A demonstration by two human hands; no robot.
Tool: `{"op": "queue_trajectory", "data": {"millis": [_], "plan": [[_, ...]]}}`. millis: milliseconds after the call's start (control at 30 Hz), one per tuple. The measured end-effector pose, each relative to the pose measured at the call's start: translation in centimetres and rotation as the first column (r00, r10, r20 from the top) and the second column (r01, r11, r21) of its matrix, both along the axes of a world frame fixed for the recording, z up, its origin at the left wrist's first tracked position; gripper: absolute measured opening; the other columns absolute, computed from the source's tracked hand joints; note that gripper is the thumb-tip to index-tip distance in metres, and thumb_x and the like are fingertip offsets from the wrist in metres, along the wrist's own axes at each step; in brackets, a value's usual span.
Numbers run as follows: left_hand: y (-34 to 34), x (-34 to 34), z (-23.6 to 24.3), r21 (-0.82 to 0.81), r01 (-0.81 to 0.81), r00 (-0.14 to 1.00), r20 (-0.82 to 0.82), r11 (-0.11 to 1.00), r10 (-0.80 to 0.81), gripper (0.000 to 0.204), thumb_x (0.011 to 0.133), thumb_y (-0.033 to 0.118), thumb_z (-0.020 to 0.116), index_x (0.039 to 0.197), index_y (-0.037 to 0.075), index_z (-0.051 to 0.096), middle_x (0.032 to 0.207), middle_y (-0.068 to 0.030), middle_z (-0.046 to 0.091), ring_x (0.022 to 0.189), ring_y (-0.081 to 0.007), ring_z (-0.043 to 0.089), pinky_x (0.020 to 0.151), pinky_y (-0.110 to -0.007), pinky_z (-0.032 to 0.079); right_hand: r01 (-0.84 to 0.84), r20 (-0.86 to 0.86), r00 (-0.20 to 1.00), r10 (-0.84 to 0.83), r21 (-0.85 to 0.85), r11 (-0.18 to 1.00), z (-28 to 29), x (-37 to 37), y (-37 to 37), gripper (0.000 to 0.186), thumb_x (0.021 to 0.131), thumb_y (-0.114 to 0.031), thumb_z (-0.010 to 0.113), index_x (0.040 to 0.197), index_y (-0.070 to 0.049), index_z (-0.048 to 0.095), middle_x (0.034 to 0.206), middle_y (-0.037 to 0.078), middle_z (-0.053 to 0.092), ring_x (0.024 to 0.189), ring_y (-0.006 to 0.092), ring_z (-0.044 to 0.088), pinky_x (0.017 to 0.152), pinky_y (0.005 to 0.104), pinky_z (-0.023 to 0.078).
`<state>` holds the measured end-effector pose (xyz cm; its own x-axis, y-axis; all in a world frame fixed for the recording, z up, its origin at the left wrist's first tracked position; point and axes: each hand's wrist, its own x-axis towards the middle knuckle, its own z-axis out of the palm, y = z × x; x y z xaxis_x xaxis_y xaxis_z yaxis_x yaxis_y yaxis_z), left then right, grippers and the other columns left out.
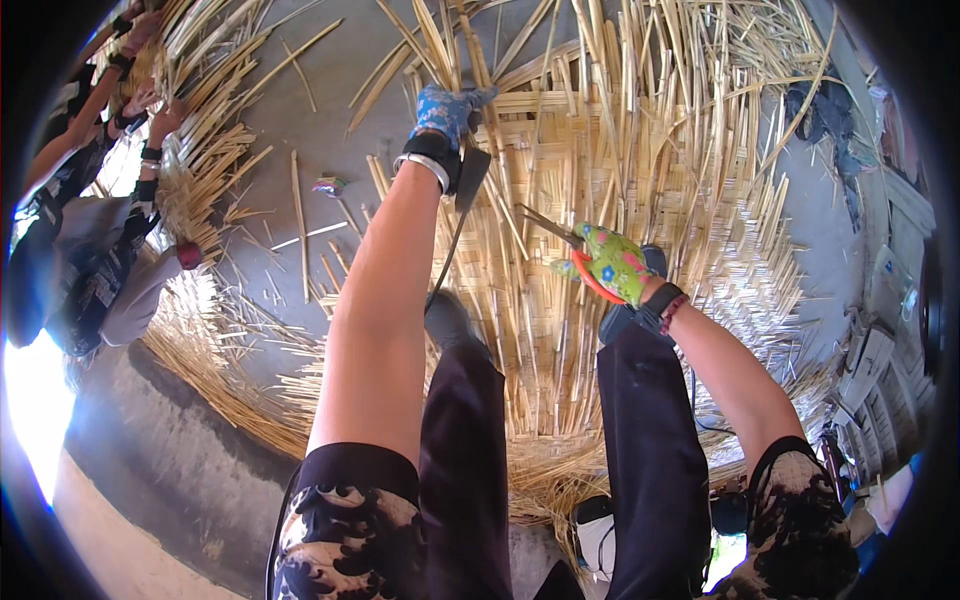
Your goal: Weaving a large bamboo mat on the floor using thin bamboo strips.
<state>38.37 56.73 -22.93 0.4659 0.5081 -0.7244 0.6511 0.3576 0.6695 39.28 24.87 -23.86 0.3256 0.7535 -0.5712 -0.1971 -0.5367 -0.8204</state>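
My left hand [445, 112], in a blue patterned glove, is reached out over the far left edge of a woven reed mat [555, 150]. Its fingers close round loose flat reed strips [432, 45] that run away from me. My right hand [612, 262], in a green flowered glove, grips scissors [585, 275] with orange handles. Their dark blades [548, 224] point up and left over the mat. A black device with a cable is strapped at my left wrist. My shoes rest on the near part of the mat.
Loose strips lie along the mat's far edge and on the grey floor [330, 110]. To the left, other people [100, 220] work beside another pile of reeds [215, 120]. A small coloured wrapper [328, 186] is on the floor. Dark cloth [828, 115] and wooden furniture [880, 370] stand at the right.
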Motion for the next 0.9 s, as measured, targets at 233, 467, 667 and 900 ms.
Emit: {"op": "queue_trajectory", "data": {"millis": [233,467,667,900], "plan": [[2.8,0.2,1.5,0.008,0.166,0.985,-0.052,0.986,-0.166,0.013,0.067,0.013,0.066,0.074,0.002,0.064,0.053,-0.0038,0.054,0.043,-0.012,0.047,0.04,-0.025,0.037,-0.124,0.182,0.973,0.14,-0.096,0.988,1.0,4.3,3.6,0.046,0.074,-0.035,0.054,0.106,-0.004,0.046,0.092,0.015,0.055,0.084,0.031,0.053,0.073,0.0361,0.042],[4.1,0.2,4.3,-0.169,0.142,0.987,-0.052,0.975,-0.152,0.016,0.069,0.018,0.066,0.073,0.002,0.065,0.059,-0.0036,0.056,0.048,-0.0126,0.049,0.045,-0.025,0.04,-0.538,0.536,0.61,0.583,-0.26,0.802,2.9,6.6,12.1,0.036,0.074,-0.028,0.053,0.105,-0.009,0.048,0.091,0.011,0.057,0.079,0.0255,0.056,0.068,0.0342,0.043],[3.4,0.1,3.7,-0.053,0.094,0.987,-0.124,0.994,-0.1,0.018,0.065,0.019,0.07,0.066,0.002,0.063,0.056,-0.0043,0.057,0.049,-0.0118,0.051,0.047,-0.026,0.041,-0.586,0.421,0.482,0.769,-0.498,0.64,6.2,6.3,17.5,0.027,0.074,-0.031,0.041,0.088,-0.01,0.053,0.088,0.01,0.058,0.078,0.0283,0.055,0.071,0.0332,0.042],[2.4,0.1,2.1,0.043,0.259,0.96,-0.117,0.965,-0.253,0.026,0.076,0.028,0.059,0.08,0.003,0.063,0.066,-0.0077,0.061,0.059,-0.0155,0.058,0.055,-0.027,0.044,-0.586,0.429,0.556,0.712,-0.405,0.702,2.7,5.9,14.2,0.027,0.078,-0.026,0.034,0.093,-0.012,0.052,0.088,0.006,0.059,0.08,0.0223,0.055,0.071,0.0391,0.042]]}}
